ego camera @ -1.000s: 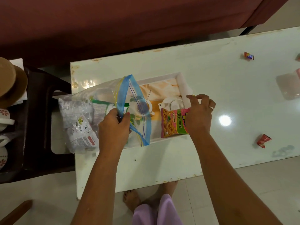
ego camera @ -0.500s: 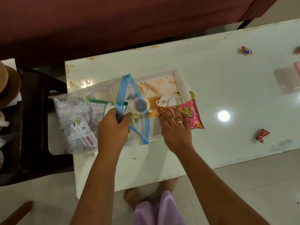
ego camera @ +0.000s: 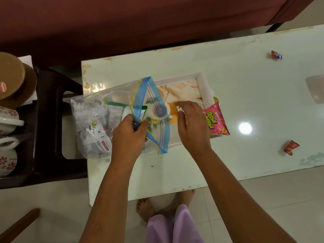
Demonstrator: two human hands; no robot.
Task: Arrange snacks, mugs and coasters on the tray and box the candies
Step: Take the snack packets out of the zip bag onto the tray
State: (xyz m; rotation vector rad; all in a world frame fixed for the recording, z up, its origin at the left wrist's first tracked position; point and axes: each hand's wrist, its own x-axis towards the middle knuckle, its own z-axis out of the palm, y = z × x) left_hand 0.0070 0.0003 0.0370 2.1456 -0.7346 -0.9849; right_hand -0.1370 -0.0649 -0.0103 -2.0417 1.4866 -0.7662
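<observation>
White table (ego camera: 245,95) fills most of the view, glossy top with a lamp reflection, rust spots along the edges. Dark brown sofa (ego camera: 140,20) runs along its far side. Dark chair (ego camera: 50,137) sits at the table's left end, carrying brown round coasters (ego camera: 12,76) stacked at the far side and white mugs with red flower print (ego camera: 7,118) nearer. On the table's left part: white rectangular tray (ego camera: 199,79) with a printed cup picture inside. Clear zip bag (ego camera: 98,120) with a blue seal strip lies over the tray's left end and overhangs the table edge toward the chair; it holds several snack packets, white and green print, exact count unclear. Bag mouth is open, facing right over the tray. Left hand (ego camera: 129,137) pinches the near lip of the bag mouth between thumb and fingers, closed on the plastic. Right hand (ego camera: 191,127) hovers palm down over the tray's right half, fingers loosely spread and slightly curled, gripping nothing; ring on one finger. Pink snack packet (ego camera: 216,120) lies across the tray's right rim, partly on the table, just beside the right hand. Three loose bits on the right: translucent box (ego camera: 315,88) at the frame edge, red candy (ego camera: 290,147) near the front, orange-blue candy (ego camera: 276,55) at the far side, well apart from each other.
</observation>
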